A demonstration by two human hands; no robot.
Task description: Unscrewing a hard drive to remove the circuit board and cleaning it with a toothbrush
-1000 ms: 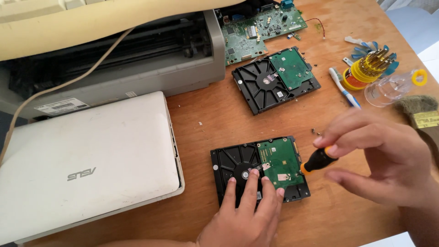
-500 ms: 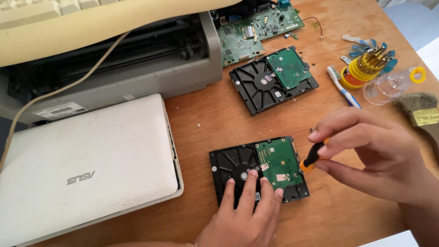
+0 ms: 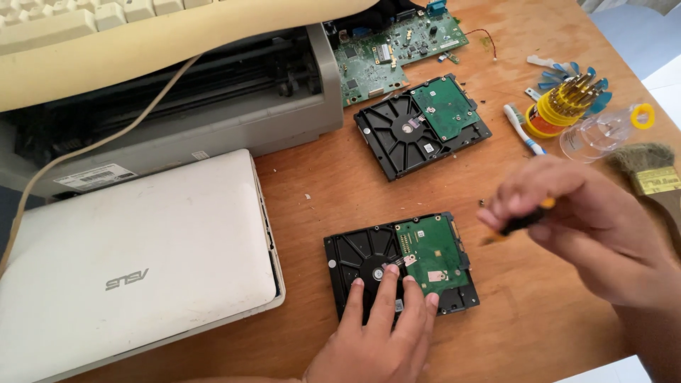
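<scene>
A wooden table (image 3: 539, 42) fills nearly everything here, its top a warm orange-brown with fine grain and a few scattered crumbs of debris. Daylight falls across it evenly, soft and bright, with only faint shadows. Past the table's far right corner sits a pale blue-grey seat or cushion (image 3: 638, 35), blurred at its edges. Beside that, lower along the table's right edge, a strip of white floor (image 3: 667, 78) shows. Another sliver of the same pale floor (image 3: 617, 372) appears below the table's near right edge. No walls or windows are visible from here.
</scene>
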